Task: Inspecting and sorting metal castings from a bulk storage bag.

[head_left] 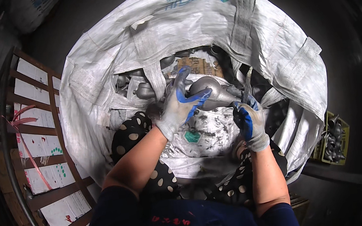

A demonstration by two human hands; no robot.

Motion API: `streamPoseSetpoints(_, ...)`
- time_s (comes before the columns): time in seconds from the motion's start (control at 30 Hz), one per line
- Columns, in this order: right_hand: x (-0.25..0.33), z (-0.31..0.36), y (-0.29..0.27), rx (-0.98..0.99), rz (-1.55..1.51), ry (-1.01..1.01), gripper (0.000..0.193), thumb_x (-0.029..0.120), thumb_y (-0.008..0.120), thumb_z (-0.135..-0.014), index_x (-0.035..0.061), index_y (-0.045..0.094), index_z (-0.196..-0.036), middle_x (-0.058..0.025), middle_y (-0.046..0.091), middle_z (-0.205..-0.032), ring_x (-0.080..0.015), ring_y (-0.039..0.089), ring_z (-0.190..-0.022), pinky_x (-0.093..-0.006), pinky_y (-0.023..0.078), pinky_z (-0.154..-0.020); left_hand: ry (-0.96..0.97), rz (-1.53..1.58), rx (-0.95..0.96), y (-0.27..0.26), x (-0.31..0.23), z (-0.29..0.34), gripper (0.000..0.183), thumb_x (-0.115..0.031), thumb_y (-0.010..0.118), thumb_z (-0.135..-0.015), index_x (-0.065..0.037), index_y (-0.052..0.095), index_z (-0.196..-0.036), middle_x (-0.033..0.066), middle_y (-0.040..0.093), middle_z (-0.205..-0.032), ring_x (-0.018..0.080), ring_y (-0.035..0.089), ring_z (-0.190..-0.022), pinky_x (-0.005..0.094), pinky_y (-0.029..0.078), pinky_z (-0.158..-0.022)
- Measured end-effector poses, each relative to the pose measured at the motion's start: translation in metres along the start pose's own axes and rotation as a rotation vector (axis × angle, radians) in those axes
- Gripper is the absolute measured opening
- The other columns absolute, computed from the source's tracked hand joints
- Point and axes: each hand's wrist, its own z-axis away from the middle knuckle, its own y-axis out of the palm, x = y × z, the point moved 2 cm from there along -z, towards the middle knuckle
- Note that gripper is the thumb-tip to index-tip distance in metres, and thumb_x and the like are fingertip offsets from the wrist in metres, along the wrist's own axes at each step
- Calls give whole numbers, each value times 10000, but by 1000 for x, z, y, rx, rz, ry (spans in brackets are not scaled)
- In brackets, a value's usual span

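A smooth grey gourd-shaped piece [208, 91] lies over the white woven sack cloth [207, 132] on my lap, its narrow end toward the right. My left hand [178, 104], in a white glove with blue palm coating, is at its left side. The fingers are stretched out and apart, with the thumb along the piece. At the narrow end my right hand [250, 119], gloved alike, is closed around a knife [247, 83] whose blade points up and away. The right fingertips are close to the piece; whether they touch it is unclear.
A large white bulk bag [119, 42] surrounds my hands, its rim and straps folded outward. More grey pieces [144, 90] lie inside near brown cardboard [195, 66]. A metal-framed rack with white sheets [39, 120] stands left. A yellow crate [347, 135] of grey pieces sits right.
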Motion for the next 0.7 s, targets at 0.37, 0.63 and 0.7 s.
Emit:
streamPoseSetpoints(0.37, -10, -3, -8, 87, -204, -39, 323, 166, 574, -878, -9, 552, -1148, 59, 459, -623, -9, 343, -420, -169, 262, -374, -375, 526, 43, -26, -6, -7, 308, -222, 471, -954, -5, 549, -1159, 31, 597, -904, 60, 598, -653, 184, 481, -494)
streamPoseSetpoints(0.63, -1, -5, -1, 60, -213, 55, 169, 219, 527, -921, 58, 497, -963, -19, 556, -679, -33, 344, -402, -179, 257, -350, -531, 823, 141, -26, -5, -8, 253, -167, 510, -925, -29, 587, -1122, 10, 607, -830, 73, 585, -652, 210, 501, -532)
streamPoseSetpoints(0.7, -2, -5, -4, 74, -199, 47, 173, 229, 523, -924, 61, 495, -950, -25, 563, -688, -32, 342, -399, -177, 259, -351, -553, 775, 126, -23, -5, -9, 254, -168, 519, -922, -28, 587, -1123, 9, 605, -809, 73, 574, -630, 204, 490, -526)
